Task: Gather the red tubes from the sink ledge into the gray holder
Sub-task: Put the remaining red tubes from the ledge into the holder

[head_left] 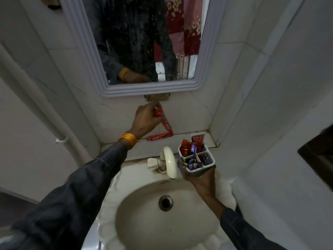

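Note:
My left hand (146,119) is raised against the back wall above the ledge, closed around the cap end of a red tube (166,124) that hangs down towards the ledge. A second red tube (158,137) lies flat on the ledge (180,139) just below it. My right hand (201,179) holds the gray holder (207,159) from underneath, over the right side of the sink. Two red tubes (186,148) stand in the holder's back compartment, and purple toothbrushes (189,163) fill the front left one.
A white tap (169,162) stands at the sink's back rim, just left of the holder. The basin (144,213) with its drain (165,202) lies below. A framed mirror (144,87) hangs on the tiled wall. A white pipe (59,134) runs down the left wall.

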The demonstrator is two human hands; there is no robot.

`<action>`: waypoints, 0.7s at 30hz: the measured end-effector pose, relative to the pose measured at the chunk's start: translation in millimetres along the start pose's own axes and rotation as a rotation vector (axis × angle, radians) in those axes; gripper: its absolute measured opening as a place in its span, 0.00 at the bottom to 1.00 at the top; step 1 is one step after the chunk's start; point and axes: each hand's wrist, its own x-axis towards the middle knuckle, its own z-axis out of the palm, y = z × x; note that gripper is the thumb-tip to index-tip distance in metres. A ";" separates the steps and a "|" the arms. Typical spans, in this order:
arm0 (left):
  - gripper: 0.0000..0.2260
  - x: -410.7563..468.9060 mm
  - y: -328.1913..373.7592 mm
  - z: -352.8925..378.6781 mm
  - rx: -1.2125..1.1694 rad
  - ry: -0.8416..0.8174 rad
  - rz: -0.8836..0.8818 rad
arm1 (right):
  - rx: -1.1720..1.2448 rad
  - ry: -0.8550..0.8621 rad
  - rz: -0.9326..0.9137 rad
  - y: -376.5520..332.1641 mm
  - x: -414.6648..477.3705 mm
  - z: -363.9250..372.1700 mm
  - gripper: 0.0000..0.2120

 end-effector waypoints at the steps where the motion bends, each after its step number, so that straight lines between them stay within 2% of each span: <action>1: 0.10 2.6 15.8 3.0 -0.041 -0.044 0.057 | -0.003 -0.007 0.004 5.5 2.6 1.0 0.58; 4: 0.10 4.2 58.8 24.4 -0.164 -0.206 0.156 | 0.003 -0.029 0.053 8.9 2.5 1.3 0.55; 9: 0.08 -6.8 96.4 83.2 0.090 -0.347 0.281 | 0.081 -0.080 0.033 6.7 -0.2 0.9 0.44; 11: 0.07 -13.8 95.4 103.8 0.166 -0.409 0.283 | 0.038 -0.039 0.035 13.9 3.9 1.5 0.49; 14: 0.05 -22.1 88.2 124.6 0.310 -0.447 0.315 | 0.003 -0.041 0.068 18.9 2.3 1.7 0.66; 16: 0.06 -23.4 82.7 132.0 0.356 -0.451 0.305 | -0.011 -0.054 0.052 30.0 5.8 3.3 0.72; 21: 0.14 -7.4 72.1 124.6 0.174 -0.376 0.163 | -0.025 -0.025 0.060 13.2 2.1 2.3 0.62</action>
